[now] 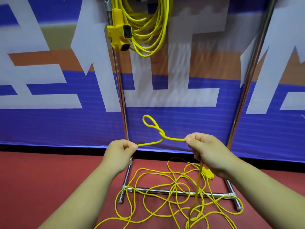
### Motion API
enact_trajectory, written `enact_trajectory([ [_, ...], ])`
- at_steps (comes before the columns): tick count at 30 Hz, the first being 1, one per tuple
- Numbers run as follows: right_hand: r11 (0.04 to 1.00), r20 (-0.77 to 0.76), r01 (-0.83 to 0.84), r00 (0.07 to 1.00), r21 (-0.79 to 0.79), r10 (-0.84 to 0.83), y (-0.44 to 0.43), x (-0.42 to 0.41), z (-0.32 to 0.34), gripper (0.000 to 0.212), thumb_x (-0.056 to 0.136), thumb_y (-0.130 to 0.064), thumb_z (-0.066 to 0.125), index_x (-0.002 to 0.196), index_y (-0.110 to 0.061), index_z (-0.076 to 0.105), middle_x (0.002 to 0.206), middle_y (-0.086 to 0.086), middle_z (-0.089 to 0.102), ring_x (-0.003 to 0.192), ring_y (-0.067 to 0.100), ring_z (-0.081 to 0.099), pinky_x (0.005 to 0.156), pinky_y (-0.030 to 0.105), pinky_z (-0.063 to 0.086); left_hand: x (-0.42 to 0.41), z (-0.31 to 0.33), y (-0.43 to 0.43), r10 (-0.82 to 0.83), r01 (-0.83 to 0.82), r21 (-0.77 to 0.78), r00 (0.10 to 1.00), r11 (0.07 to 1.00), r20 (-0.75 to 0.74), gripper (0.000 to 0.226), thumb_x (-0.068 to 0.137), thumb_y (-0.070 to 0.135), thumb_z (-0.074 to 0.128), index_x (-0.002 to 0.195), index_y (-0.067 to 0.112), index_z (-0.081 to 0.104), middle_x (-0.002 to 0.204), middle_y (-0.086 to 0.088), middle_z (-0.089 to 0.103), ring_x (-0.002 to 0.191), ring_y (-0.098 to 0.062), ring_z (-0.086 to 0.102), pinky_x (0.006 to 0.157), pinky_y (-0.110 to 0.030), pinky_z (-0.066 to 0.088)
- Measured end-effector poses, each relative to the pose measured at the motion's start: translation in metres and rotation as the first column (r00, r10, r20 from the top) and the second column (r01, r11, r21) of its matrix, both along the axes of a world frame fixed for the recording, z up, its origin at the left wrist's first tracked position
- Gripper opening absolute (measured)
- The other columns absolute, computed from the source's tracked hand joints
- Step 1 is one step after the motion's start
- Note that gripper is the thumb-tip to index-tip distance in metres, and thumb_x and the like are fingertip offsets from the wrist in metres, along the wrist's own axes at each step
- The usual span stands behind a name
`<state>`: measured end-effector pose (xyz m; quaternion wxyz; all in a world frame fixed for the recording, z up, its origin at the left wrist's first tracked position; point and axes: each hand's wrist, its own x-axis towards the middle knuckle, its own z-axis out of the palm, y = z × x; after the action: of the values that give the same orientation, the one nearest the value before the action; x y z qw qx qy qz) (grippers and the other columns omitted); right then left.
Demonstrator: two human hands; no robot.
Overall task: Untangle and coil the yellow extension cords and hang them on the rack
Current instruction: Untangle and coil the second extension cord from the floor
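Observation:
A yellow cord [158,134] stretches between both hands, with a small twisted loop standing up at its middle. My left hand [119,152] pinches one end of that stretch. My right hand [208,151] grips the other end, and the cord drops from it down to a loose tangle [175,195] on the red floor. A yellow plug or socket block [208,174] lies in the tangle, partly hidden under my right wrist. One coiled yellow cord [148,28] with its socket block [120,34] hangs high on the metal rack [118,83].
The rack's chrome base bar [165,191] and feet lie under the tangle. Its right upright [250,75] rises at a slant. A blue, white and orange banner wall [49,90] stands right behind the rack. Red floor [49,179] spreads to the left.

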<state>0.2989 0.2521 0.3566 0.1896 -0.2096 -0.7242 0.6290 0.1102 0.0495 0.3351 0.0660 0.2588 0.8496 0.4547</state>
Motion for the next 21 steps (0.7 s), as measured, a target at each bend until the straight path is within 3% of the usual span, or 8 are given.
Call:
enact_trajectory([
  [2,0.990,0.038,-0.049,0.998,0.134,0.044,-0.002,0.003,0.003,0.013,0.092,-0.021,0.068,0.081,-0.014,0.067,0.062,-0.001,0.049,0.054,0.009,0.039,0.051,0.020,0.032,-0.001,-0.004,-0.001,-0.025,0.026,-0.022,0.998,0.999,0.065,0.016,0.092,0.018,0.069,0.078,0.015,0.074,0.070,-0.010,0.072,0.053,-0.009,0.060,0.056,-0.023,0.048],
  [5,0.977,0.048,-0.073,0.997,0.200,0.065,-0.005,0.005,0.001,0.005,0.087,-0.019,0.075,0.084,-0.015,0.073,0.066,-0.008,0.065,0.059,0.005,0.053,0.060,0.018,0.041,0.001,-0.009,-0.001,-0.168,0.161,0.048,0.944,0.986,0.283,0.010,0.093,0.011,0.066,0.083,0.008,0.067,0.077,-0.014,0.074,0.066,-0.028,0.071,0.076,-0.040,0.056],
  [8,0.983,0.027,-0.055,0.998,0.173,0.051,-0.009,0.005,-0.002,0.004,0.087,-0.020,0.074,0.085,-0.017,0.075,0.067,-0.011,0.067,0.059,-0.001,0.055,0.062,0.015,0.041,0.014,-0.001,0.002,-0.309,0.248,0.189,0.820,0.950,0.482,0.012,0.099,0.005,0.055,0.092,0.005,0.065,0.073,-0.009,0.065,0.061,-0.019,0.064,0.068,-0.031,0.055],
  [12,0.984,-0.009,-0.072,0.997,0.161,0.074,-0.013,0.004,-0.003,0.007,0.088,-0.025,0.074,0.086,-0.018,0.075,0.065,-0.012,0.063,0.060,0.002,0.051,0.067,0.023,0.039,0.026,0.011,0.007,-0.431,0.174,0.422,0.626,0.890,0.650,0.030,0.104,0.025,0.048,0.109,0.007,0.072,0.067,-0.002,0.049,0.058,-0.014,0.046,0.075,-0.038,0.050],
  [16,0.990,-0.035,-0.119,0.992,0.071,0.122,-0.014,0.006,-0.001,0.010,0.091,-0.022,0.068,0.087,-0.018,0.076,0.069,-0.006,0.060,0.063,0.009,0.048,0.066,0.024,0.041,0.027,0.017,0.006,-0.429,0.104,0.490,0.656,0.866,0.620,0.024,0.102,0.022,0.051,0.093,0.007,0.068,0.071,-0.002,0.054,0.061,-0.012,0.055,0.074,-0.034,0.054],
  [21,0.992,0.017,-0.122,0.992,-0.028,0.122,-0.012,0.006,-0.002,0.025,0.099,-0.022,0.057,0.086,-0.012,0.075,0.072,0.000,0.059,0.065,0.012,0.053,0.062,0.021,0.044,0.019,0.017,0.006,-0.331,-0.013,0.551,0.788,0.834,0.519,0.018,0.100,0.012,0.056,0.099,0.000,0.070,0.075,-0.004,0.063,0.069,-0.014,0.063,0.079,-0.035,0.053],
])
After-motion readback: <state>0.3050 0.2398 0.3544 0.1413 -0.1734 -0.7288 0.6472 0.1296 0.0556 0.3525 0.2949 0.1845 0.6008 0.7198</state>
